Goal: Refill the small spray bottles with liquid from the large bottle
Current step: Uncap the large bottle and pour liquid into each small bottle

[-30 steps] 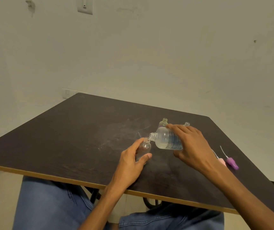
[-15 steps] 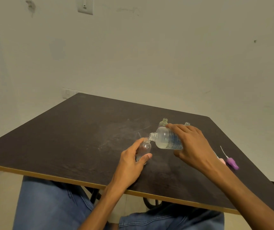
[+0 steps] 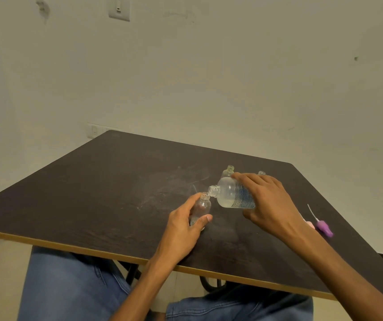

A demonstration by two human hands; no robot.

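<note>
One large bottle [image 3: 233,195] is in play, clear with a blue-printed label, tipped on its side above the table. The right hand [image 3: 268,201] grips it from above, fingers curled over the body and thumb underneath, with its open mouth pointing left and touching the mouth of a small bottle [image 3: 200,209].

Three small clear bottles show in all, none with a top on. The first stands upright near the middle of the table, held by the left hand [image 3: 182,230] with fingers behind it and the thumb pressed across its front. A second small bottle [image 3: 228,171] stands just beyond the large bottle, and only the neck of a third small bottle [image 3: 261,173] peeks over the right hand's knuckles.

Two spray tops lie to the right of the right wrist: a purple spray top [image 3: 323,229] with its thin tube pointing away, and a pink spray top [image 3: 310,225] mostly hidden by the wrist.

The table [image 3: 93,193] is dark brown with a pale edge and whitish scuffs at its middle. Behind it is a plain off-white wall [image 3: 209,77] with a switch plate [image 3: 119,8] high up and an outlet [image 3: 95,130] at the table's far corner. Blue jeans [image 3: 70,288] show under the near edge.
</note>
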